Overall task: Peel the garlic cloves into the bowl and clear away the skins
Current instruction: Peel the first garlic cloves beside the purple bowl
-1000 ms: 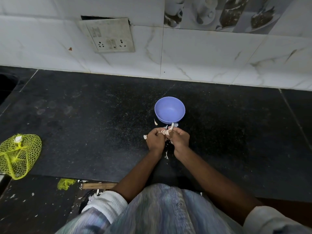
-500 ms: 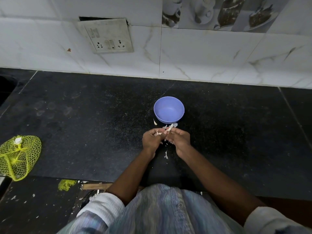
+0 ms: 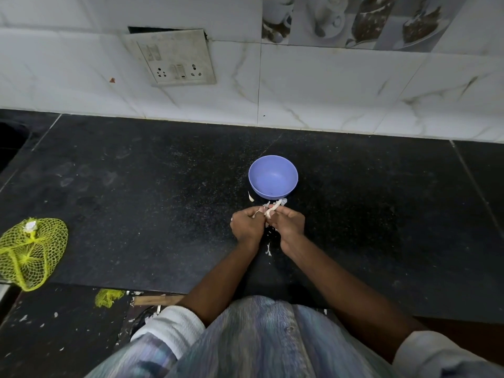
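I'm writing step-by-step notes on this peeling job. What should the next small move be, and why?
Probably keep pulling the loose papery skin off the pale garlic clove before dropping it. Both the left hand and the right hand pinch it just short of the round lilac plastic bowl, skin shreds stick out from it, and the bowl looks empty.

From my remote feed I see a lavender-blue bowl [image 3: 273, 177] on a black, white-flecked counter [image 3: 141, 192], pale whitish garlic skins [image 3: 276, 205], a bright yellow net bag [image 3: 30, 252], white grey-veined wall tiles [image 3: 327, 85] and a blue-grey striped shirt [image 3: 261, 342] with white sleeves.
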